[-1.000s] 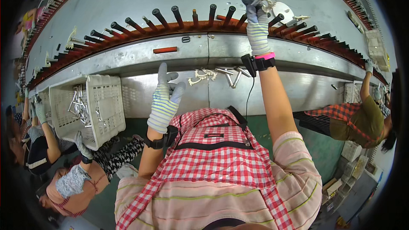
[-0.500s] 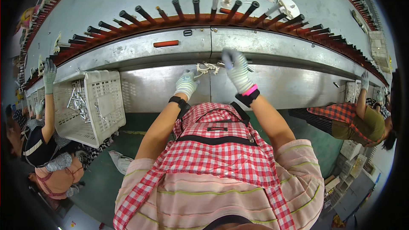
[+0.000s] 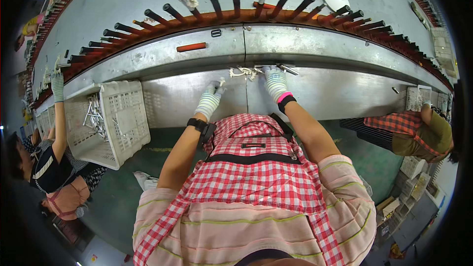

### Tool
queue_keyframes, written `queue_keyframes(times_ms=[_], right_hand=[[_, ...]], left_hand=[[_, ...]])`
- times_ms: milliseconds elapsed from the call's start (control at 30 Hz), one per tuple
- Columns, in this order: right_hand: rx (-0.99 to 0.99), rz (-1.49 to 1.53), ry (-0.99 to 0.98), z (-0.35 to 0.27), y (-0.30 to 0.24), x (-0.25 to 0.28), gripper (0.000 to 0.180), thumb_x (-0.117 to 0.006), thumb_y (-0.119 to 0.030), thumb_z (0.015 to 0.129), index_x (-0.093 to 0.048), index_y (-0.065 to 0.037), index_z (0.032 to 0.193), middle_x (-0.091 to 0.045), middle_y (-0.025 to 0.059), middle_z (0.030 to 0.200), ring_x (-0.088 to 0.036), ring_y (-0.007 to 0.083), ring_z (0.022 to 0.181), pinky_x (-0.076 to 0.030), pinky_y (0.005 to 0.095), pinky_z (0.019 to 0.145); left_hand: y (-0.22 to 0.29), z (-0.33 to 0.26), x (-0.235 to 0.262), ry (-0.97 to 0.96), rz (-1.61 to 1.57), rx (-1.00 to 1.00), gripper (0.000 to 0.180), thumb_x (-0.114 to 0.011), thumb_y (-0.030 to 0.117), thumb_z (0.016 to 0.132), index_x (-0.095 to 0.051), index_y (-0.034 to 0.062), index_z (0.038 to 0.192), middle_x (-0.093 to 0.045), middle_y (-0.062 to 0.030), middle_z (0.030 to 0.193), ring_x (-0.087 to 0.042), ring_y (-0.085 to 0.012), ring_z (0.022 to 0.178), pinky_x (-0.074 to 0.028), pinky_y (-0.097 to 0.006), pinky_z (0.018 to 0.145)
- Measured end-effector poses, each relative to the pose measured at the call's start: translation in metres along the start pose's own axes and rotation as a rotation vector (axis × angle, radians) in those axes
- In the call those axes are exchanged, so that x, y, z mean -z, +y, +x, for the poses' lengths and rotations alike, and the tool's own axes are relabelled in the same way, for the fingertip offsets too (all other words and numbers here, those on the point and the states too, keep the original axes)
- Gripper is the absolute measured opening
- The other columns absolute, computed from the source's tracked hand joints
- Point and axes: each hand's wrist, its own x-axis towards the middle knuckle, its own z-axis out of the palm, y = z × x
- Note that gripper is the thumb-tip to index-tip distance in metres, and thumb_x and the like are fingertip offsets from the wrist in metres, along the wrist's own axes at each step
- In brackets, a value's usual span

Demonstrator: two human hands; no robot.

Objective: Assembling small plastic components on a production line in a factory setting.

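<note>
Head view, gloved left hand (image 3: 211, 99) loosely curled, empty, right hand (image 3: 275, 81) fingers closed on pale metal parts (image 3: 245, 72) at steel ledge (image 3: 295, 54)

Head-worn fisheye, steeply downward, close.

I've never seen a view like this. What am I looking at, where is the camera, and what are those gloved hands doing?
The camera sits on a worker's head and looks down, so its wide lens bends straight edges. The checked apron is the worker's own. Both hands wear striped gloves: the left hand is near a grey metal ledge, and the right hand rests on small pale and metal parts there. Above runs a row of dark pegs. A white crate with metal pieces hangs at left. Other people work on both sides.
</note>
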Motion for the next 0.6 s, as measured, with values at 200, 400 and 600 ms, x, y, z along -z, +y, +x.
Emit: queue_keyframes(times_ms=[200, 400, 600], right_hand=[[-0.213, 0.933, 0.072, -0.015, 0.027, -0.031, 0.022, -0.051, -0.018, 0.087, -0.055, -0.006, 0.105, -0.061, 0.0174, 0.090, -0.059, 0.0308, 0.081, -0.047, 0.0389, 0.074], [-0.209, 1.506, -0.194, -0.052, -0.008, 0.084, 0.028, -0.044, -0.029, 0.093, -0.054, -0.005, 0.103, -0.046, -0.0026, 0.069, -0.043, 0.0059, 0.062, -0.040, 0.0211, 0.057], [-0.104, 1.792, -0.361, -0.077, -0.028, 0.131, 0.033, -0.048, -0.040, 0.091, -0.053, -0.007, 0.091, -0.042, -0.0020, 0.065, -0.040, 0.0088, 0.056, -0.037, 0.0229, 0.054]], left_hand=[[0.073, -0.016, 0.046, -0.244, -0.718, 0.398, 0.029, -0.049, 0.032, 0.093, -0.052, 0.0064, 0.106, -0.064, -0.0044, 0.093, -0.059, -0.0119, 0.085, -0.049, -0.027, 0.067], [0.092, -0.009, 0.037, -0.380, -0.636, 0.053, 0.039, -0.052, 0.031, 0.091, -0.051, 0.0033, 0.118, -0.061, -0.0093, 0.105, -0.055, -0.0166, 0.101, -0.046, -0.029, 0.082], [0.114, -0.006, 0.030, -0.424, -0.480, -0.433, 0.030, -0.064, 0.025, 0.081, -0.062, 0.0018, 0.100, -0.034, -0.0161, 0.136, -0.046, -0.0259, 0.116, -0.038, -0.033, 0.096]])
